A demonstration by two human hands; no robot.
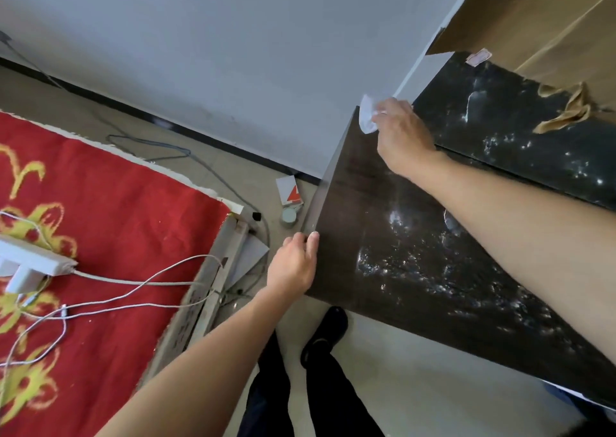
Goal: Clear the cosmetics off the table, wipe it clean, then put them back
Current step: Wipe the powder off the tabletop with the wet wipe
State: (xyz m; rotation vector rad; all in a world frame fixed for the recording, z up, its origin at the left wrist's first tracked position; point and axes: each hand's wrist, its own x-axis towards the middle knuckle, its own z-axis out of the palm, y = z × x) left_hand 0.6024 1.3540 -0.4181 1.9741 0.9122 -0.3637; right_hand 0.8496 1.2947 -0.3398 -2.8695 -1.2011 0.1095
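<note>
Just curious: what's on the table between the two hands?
Only bare tabletop, in the head view, between the left hand and the right hand holding the wipe.

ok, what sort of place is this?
Probably a lived-in room at home, not a lab: red patterned cloth, power strip with cables on it, dark wooden table by a white wall.

Glossy dark wood-grain table [416, 253]; white wipe [366, 116], perhaps paper; woven red rug [116, 203].

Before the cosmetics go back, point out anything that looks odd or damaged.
Shiny whitish speckles and streaks cover the near half of the dark table, away from the wipe in the right hand at the far corner. The cardboard behind has a torn, curled edge.
</note>
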